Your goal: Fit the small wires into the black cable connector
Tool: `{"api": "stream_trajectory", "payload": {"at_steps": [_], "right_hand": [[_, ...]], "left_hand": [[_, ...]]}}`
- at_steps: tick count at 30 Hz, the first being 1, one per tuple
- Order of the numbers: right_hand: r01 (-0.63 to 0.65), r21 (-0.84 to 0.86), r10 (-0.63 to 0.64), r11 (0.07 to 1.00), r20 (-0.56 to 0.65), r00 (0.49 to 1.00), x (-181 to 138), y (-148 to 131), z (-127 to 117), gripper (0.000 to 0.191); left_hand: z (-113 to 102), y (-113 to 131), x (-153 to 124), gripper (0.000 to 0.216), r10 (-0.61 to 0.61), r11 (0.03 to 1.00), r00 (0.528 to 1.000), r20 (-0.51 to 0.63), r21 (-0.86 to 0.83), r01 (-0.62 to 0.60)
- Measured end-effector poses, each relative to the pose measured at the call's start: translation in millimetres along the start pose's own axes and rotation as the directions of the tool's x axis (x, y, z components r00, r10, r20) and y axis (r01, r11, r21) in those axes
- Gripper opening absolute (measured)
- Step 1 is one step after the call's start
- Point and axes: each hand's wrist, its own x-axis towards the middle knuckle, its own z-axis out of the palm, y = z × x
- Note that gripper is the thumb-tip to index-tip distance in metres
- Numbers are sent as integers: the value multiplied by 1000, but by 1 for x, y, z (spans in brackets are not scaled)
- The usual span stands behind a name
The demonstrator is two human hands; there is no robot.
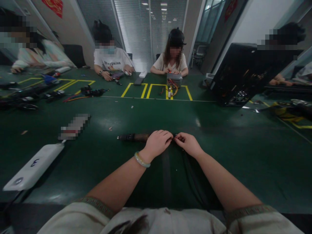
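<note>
My left hand (157, 143) is closed over a dark rod-shaped tool (133, 137) that lies across the green table (219, 136); its handle sticks out to the left. A pale bangle sits on that wrist. My right hand (188, 143) pinches something small and reddish at the tool's right end, fingertips touching those of the left hand. What the fingers pinch is too small to name. Dark cables (192, 177) run from the hands back toward my lap.
A white flat device (34, 167) lies at the near left. A black computer case (240, 74) stands at the right. Across the table two people work, one over a grey power supply (174, 79) with coloured wires. Yellow tape boxes (156, 91) and cable bundles (90, 92) lie beyond.
</note>
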Motion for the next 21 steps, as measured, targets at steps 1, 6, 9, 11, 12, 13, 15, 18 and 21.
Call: {"api": "stream_trajectory", "payload": {"at_steps": [1,6,9,11,12,13,15,18,21], "right_hand": [[2,0,-2,1000,0,1000,0,-1,0,15],[10,10,-10,1000,4,1000,0,-5,-2,18],[-12,4,11,1000,16,1000,0,-7,-2,19],[-23,-6,23,1000,24,999,0,-8,-2,19],[-24,-10,24,1000,26,999,0,-8,-2,19],[-22,-12,23,1000,28,999,0,-7,-2,19],[-13,-14,13,1000,28,1000,1,-6,-1,19],[1,-10,0,1000,26,1000,1,-3,0,16],[-6,6,6,1000,39,999,1,-3,0,16]], "left_hand": [[0,1,0,12,-12,1000,1000,-2,-1,12],[-4,4,0,7,-41,999,999,6,12,41],[-6,5,0,8,-28,999,1000,7,26,27],[-7,5,0,12,-26,999,1000,12,25,26],[-7,5,-1,14,-32,999,999,12,24,31],[-7,5,-1,15,-39,999,999,13,24,39],[-6,4,-1,16,-47,999,999,15,23,46],[-5,3,0,11,-39,999,999,20,23,39],[-4,3,1,6,-33,999,999,19,28,32]]}}
